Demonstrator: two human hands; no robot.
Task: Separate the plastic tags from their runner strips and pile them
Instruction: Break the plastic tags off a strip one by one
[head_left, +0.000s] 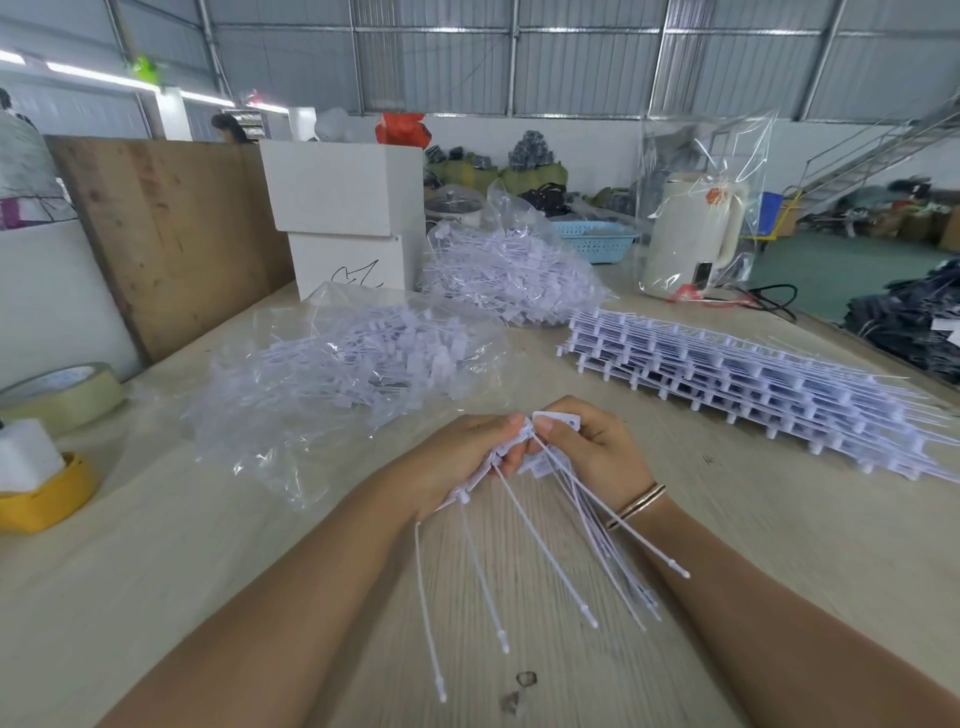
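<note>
Gripped between both hands at the near middle of the desk (519, 364): a runner strip (485, 475) curled into the left hand (467, 457), with a tag head (558, 420) pinched by the right hand (592, 447), long tails (540, 551) fanning down and near. Next twist-off probably at that head, right hand nearer; loose pile (363, 353) in clear plastic far-left, uncut strips (753, 374) stacked far-right. No readable brand or label; only a black scribble on the white box (348, 260).

Tags (540, 540) white matt plastic; bags (291, 384) clear glossy film; table (260, 571) pale wood grain, smooth.
</note>
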